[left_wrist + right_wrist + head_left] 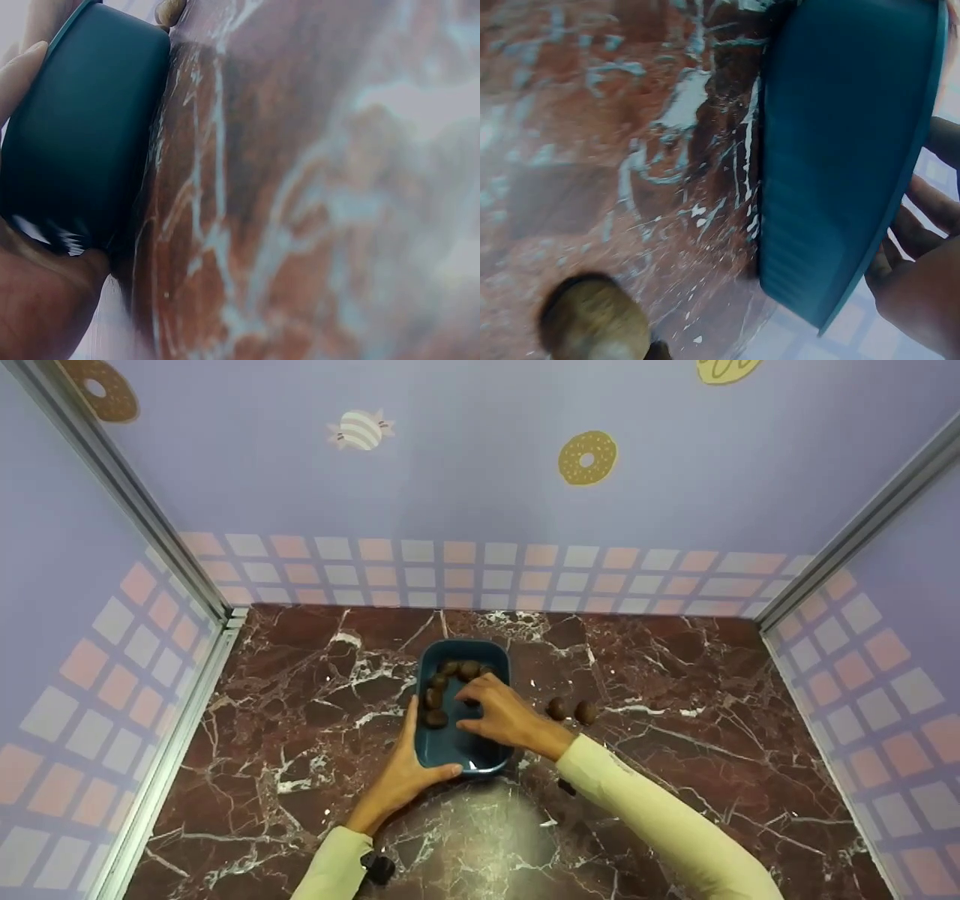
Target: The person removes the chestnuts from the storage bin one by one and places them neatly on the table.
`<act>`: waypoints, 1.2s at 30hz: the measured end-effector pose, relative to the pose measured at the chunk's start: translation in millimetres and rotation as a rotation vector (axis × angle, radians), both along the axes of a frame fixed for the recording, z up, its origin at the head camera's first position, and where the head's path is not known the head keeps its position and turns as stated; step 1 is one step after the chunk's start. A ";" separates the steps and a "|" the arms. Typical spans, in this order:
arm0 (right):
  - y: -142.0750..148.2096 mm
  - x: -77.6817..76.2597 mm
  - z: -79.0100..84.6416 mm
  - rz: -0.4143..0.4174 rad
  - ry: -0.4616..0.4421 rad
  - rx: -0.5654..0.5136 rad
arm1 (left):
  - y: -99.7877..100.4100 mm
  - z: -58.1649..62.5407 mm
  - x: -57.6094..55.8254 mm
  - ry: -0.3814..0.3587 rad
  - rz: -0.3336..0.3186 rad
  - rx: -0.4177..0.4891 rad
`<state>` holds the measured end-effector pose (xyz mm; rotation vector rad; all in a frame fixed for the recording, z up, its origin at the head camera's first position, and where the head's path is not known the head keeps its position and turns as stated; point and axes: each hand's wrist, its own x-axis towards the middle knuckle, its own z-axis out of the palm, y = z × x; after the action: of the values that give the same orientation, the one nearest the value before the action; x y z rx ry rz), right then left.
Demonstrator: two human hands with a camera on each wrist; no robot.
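A deep blue rectangular dish [469, 750] stands on the marble surface, with several brown egg-shaped things [435, 697] along its far and left sides. My left hand [409, 769] grips the dish at its near left corner, thumb on the near rim and fingers along the left wall. Inside the dish, my right hand [499, 712] has its fingers curled about one brown egg-shaped thing [471, 703], mostly hidden under them. The right wrist view shows the dish's outer wall [840, 165] with the right hand's fingers [922, 217] over the rim.
Two more brown egg-shaped things [570, 710] lie on the marble surface [675, 780] just right of the dish, close to the right forearm. A patterned lilac panel [480, 495] stands behind, with side panels and metal posts left and right.
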<state>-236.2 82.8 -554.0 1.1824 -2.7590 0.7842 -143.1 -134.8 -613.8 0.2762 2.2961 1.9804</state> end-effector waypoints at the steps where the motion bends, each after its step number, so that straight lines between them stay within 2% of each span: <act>1: -3.0 -1.5 -0.9 0.002 -0.002 0.012 | -0.1 -0.2 -0.1 -0.001 0.001 -0.008; 12: -33.2 -9.5 -12.8 0.052 -0.048 0.069 | -1.0 -1.1 -0.2 0.021 0.011 -0.047; 21: -46.7 -5.4 -23.3 -0.003 -0.088 0.135 | 0.0 -1.9 -0.6 0.030 0.009 -0.055; 31: -52.2 2.2 -26.0 -0.004 -0.026 0.169 | -0.2 -1.0 0.2 0.027 0.007 -0.060; 36: -41.9 3.3 -17.1 0.014 -0.007 0.111 | 0.5 -2.7 -0.8 0.030 0.005 -0.027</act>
<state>-232.9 40.9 -571.1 1.2212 -2.8364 0.6445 -143.9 -134.3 -616.5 0.3008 2.3422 1.9589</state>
